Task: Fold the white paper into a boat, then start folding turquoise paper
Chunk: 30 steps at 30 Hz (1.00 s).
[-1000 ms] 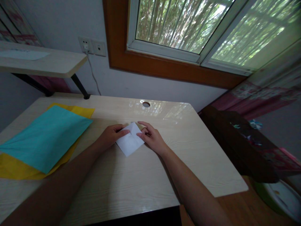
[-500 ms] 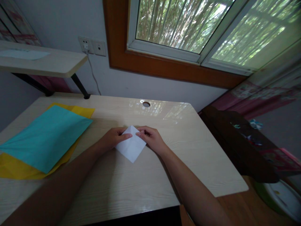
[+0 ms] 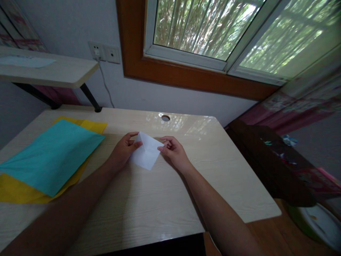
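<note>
- The white paper (image 3: 146, 153) now tilts up off the surface (image 3: 160, 199), lifted since before.
- Left hand (image 3: 123, 149) grip pinches its left corner; right hand (image 3: 173, 152) grip pinches its right.

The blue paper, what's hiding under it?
A yellow sheet lies under the blue paper, peeking out at the far and near edges. Its middle is covered, so anything else beneath cannot be seen.

- The yellow sheet (image 3: 90, 125) lies mostly hidden under the teal sheet (image 3: 50, 156); its left end runs off the picture's edge.
- The paper (image 3: 146, 153) hides the tips of the left hand (image 3: 123, 151) behind its left edge.
- Right of the bench (image 3: 160, 206), a dark blurred object (image 3: 269, 160) cannot be identified.
- Both forearms are cut off at the bottom edge.
</note>
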Each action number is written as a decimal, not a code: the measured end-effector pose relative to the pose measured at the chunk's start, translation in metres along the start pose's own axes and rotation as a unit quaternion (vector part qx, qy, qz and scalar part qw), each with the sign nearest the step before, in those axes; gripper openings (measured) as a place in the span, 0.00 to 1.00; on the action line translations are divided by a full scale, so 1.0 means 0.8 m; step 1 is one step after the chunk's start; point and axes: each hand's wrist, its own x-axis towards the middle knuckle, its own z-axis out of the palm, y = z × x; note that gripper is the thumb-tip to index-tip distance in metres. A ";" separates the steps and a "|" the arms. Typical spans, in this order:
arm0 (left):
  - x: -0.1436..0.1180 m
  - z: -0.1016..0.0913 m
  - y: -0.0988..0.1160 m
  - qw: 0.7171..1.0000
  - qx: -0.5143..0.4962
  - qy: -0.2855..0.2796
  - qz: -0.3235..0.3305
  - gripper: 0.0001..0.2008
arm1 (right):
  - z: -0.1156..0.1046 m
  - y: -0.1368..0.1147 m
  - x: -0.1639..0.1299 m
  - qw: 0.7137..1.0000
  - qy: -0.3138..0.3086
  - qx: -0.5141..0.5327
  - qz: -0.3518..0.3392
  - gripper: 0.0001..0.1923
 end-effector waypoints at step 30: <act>0.000 0.001 0.001 0.996 0.072 -0.051 0.027 0.30 | -0.010 -0.002 0.002 0.994 0.097 -0.011 -0.040 0.14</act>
